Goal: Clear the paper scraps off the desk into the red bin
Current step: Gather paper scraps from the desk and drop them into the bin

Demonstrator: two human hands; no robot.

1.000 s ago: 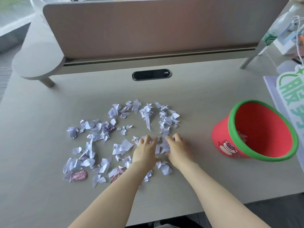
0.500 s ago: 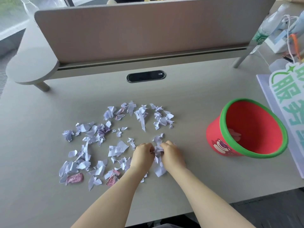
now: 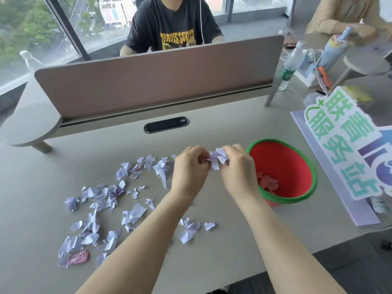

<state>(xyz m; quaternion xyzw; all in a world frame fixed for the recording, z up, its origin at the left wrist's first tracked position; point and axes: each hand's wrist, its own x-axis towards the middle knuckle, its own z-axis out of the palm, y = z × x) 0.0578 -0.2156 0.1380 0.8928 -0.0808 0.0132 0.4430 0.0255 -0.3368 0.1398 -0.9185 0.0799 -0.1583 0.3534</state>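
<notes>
Both hands, left hand and right hand, pinch a bunched wad of scraps with curled fingers at frame centre, beside the red bin, likely to stop spills; most paper scraps lie on the desk at lower left.

"TRAVIS SCOTT" on black T-shirt

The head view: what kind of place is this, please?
Probably a shared office: a desk with a divider screen, another person seated opposite, and large windows behind.
</notes>
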